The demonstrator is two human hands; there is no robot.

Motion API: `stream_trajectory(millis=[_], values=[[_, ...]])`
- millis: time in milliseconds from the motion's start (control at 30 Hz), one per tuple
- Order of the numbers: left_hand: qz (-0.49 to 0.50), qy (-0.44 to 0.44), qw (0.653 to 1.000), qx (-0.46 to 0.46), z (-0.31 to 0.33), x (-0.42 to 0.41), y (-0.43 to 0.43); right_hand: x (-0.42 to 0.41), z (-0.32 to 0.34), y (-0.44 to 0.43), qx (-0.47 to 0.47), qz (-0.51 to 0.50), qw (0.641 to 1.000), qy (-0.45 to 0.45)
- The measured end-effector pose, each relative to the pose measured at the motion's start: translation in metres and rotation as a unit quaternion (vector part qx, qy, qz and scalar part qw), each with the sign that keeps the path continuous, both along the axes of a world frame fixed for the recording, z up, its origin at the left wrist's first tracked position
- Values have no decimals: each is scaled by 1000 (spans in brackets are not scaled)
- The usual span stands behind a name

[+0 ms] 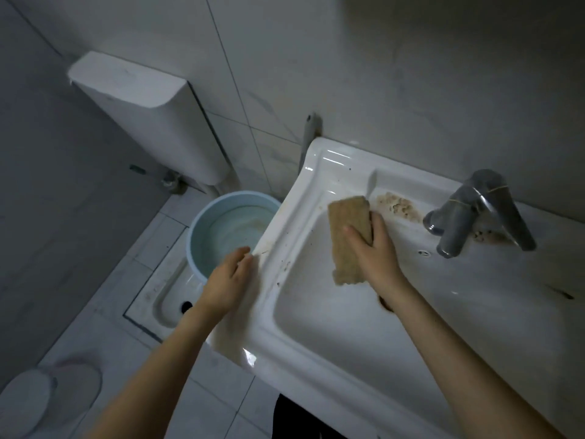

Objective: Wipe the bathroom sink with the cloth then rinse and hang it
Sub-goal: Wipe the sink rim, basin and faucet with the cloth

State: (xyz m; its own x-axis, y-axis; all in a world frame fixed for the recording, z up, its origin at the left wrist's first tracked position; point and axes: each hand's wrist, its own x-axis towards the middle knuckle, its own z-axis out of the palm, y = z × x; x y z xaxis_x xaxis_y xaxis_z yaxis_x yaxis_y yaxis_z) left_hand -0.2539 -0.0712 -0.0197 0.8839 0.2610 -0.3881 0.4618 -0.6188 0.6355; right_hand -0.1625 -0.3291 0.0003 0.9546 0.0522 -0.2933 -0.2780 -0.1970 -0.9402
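Sink [316, 160]: white ceramic, fixed against a pale tiled wall [411, 90]. The glaze is glossy, with dark specks along the left rim and inner slope. A brown stain [397, 205] lies on the back ledge, just left of the grey tap [481, 210]. More brown marks sit at the tap's base.

Cloth [346, 236]: brown, coarse and folded long. It is held against the back-left slope of the basin, its upper end near the stain.

Right hand [376, 251]: grips the cloth's right edge, with the thumb across the front and the fingers curled round behind. The forearm partly covers the drain.

Left hand [229, 280]: rests on the sink's left rim with the fingers straight and close together. It holds nothing and is slightly blurred.

Room: dim, with a white tiled floor [221, 391]. A light blue bucket [202, 229] holding water stands on the floor, tucked partly under the sink's left edge. A white cistern [152, 122] is mounted on the wall behind the bucket. A squat pan [171, 299] is set in the floor, near the bucket.
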Motion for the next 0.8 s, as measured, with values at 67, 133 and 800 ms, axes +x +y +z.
stream_trajectory(millis=[67, 133, 800], values=[[-34, 13, 999, -38, -7, -7, 1, 35, 0, 26, -72, 42, 991, -101], [-32, -11, 998, -53, -12, -12, 0, 73, -6, 47, -189, 62, 958, -207], [-13, -39, 996, -75, -17, -8, 6, 117, -43, 90, -248, 107, 940, -208]])
